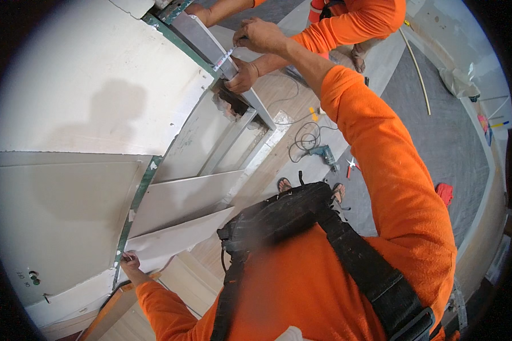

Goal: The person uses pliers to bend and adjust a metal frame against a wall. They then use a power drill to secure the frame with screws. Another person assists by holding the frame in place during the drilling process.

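Note:
My right hand point(261, 36) is stretched out at the top, fingers pinched beside a grey metal channel point(199, 38). A short white strip with coloured marks point(223, 59) lies across the channel close below those fingertips. What the fingers hold is too small to make out. At lower left, my left hand point(130, 261) has its fingers closed at the green edge strip point(135, 207) of the wall opening; what they pinch is hidden. Opposite me, a co-worker in orange sleeves has one hand point(242, 77) gripping the channel's lower end and another hand point(198, 12) by its upper end.
Pale boards point(182, 196) and a metal stud point(228, 141) stand inside the open wall frame. On the floor lie a teal corded drill point(324, 154), red-handled pliers point(350, 166), a red cloth-like item point(444, 194) and a long thin strip point(418, 71).

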`<state>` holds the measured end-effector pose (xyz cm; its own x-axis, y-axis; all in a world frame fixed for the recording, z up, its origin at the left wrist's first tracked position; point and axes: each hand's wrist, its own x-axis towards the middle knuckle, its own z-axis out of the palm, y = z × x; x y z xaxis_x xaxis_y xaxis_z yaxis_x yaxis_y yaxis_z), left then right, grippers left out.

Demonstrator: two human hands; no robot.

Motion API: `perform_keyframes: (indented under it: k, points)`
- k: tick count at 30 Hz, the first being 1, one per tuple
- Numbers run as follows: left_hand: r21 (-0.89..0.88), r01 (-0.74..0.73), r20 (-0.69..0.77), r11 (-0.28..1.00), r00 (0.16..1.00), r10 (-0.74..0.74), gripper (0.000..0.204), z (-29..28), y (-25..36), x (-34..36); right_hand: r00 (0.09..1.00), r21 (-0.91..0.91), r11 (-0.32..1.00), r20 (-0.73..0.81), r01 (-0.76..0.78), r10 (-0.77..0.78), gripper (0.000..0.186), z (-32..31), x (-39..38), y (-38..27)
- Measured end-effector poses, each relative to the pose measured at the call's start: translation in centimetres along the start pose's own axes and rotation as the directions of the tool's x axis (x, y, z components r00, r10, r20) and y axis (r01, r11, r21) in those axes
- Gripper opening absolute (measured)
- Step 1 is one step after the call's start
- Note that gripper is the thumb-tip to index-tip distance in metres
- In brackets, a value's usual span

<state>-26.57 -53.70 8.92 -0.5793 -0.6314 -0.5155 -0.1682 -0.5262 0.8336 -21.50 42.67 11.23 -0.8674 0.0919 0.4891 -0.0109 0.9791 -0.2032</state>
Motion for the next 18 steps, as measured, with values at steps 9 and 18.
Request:
perform_keyframes:
  k: [9, 18]
  points:
    - [-0.042, -0.045, 0.387, 0.998, 0.920, 0.058, 0.022, -1.6, -0.6, -1.6, 0.979, 0.169, 0.985, 0.195, 0.022, -0.056, 0.016, -1.1, -3.1, 0.8]
    - [0.835, 0.219, 0.297, 0.504, 0.593, -0.748, 0.030, -7.1, -37.1, -19.3, 0.398, 0.267, 0.780, 0.917, -0.566, -0.026, 0.053, 7.4, -39.1, -9.2]
